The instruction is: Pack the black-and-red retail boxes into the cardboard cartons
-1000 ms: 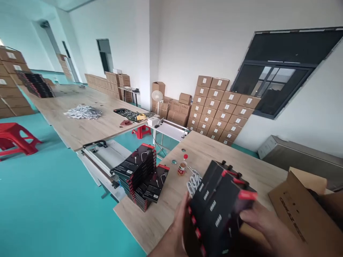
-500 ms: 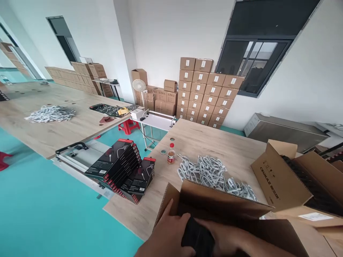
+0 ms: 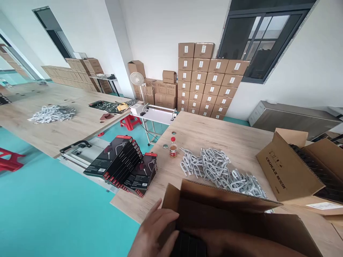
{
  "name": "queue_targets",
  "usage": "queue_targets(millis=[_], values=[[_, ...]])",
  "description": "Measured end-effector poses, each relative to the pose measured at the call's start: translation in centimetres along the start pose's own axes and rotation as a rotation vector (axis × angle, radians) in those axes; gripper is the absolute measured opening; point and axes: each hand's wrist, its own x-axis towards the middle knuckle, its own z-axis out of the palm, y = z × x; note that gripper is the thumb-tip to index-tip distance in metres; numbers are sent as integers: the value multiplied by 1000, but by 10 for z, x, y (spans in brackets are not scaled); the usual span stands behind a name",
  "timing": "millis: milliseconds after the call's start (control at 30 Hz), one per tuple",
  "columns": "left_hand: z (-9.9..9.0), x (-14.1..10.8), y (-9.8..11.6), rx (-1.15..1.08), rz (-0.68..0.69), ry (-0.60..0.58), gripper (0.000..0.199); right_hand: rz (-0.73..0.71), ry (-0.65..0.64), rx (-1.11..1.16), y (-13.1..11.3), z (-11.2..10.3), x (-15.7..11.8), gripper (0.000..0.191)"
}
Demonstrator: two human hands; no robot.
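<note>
An open cardboard box (image 3: pixel 230 192) stands at the table's near edge, directly below me. My left hand (image 3: pixel 157 232) is closed around the left wall of this box, fingers over the edge and thumb on the inner side. Down inside the box, my right hand (image 3: pixel 214 241) lies against the right side of a block of black ribbed items (image 3: pixel 189 245). Shadow and the box hide its fingertips, so its grip does not show. What the black items are I cannot make out.
A pile of white cables (image 3: pixel 214 166) lies just beyond the box, beside a bottle with a red cap (image 3: pixel 173 148). Stacked black retail boxes (image 3: pixel 120 160) stand left. A second open carton (image 3: pixel 289 171) with black contents is at right.
The black block has gone lower into the box, with my right hand beside it. My left hand has left the block and moved left onto the box wall. The view has shifted slightly.
</note>
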Motion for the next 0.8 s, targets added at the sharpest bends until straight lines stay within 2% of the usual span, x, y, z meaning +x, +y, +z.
queue_targets(millis=[67, 100, 167, 200, 300, 367, 467, 500, 567, 633, 700, 733, 800], values=[[-5, -5, -11, -120, -133, 273, 26, 100, -86, -105, -6, -7, 0, 113], [-8, -6, -19, -214, -228, 403, 31, 186, -85, -182, -9, -13, -1, 115], [-15, -4, -37, -463, -424, 609, 43, 319, -14, -326, -17, -28, -6, 111], [-18, -1, -47, -613, -520, 684, 45, 321, 23, -382, -24, -37, -10, 102], [-24, 11, -76, -1008, -792, 768, 42, 177, 93, -467, -66, -66, -25, 60], [-25, 22, -89, -1118, -887, 767, 47, 64, 79, -354, -106, -85, -29, 45], [-30, 32, -99, -1103, -867, 821, 69, -126, 62, -90, -162, -107, -10, 30], [-34, 33, -100, -1084, -843, 860, 71, -190, 113, -52, -176, -112, 5, 26], [-50, 31, -104, -1015, -768, 970, 62, -281, 285, 31, -195, -119, 41, 21], [-79, 27, -109, -919, -671, 1092, 50, -320, 450, 281, -207, -119, 83, 26], [-120, 28, -114, -854, -579, 1148, 42, -272, 485, 653, -218, -110, 123, 41], [-143, 32, -116, -848, -543, 1131, 42, -215, 465, 799, -224, -102, 141, 49], [-187, 47, -119, -856, -475, 988, 50, -86, 422, 930, -238, -83, 172, 59]])
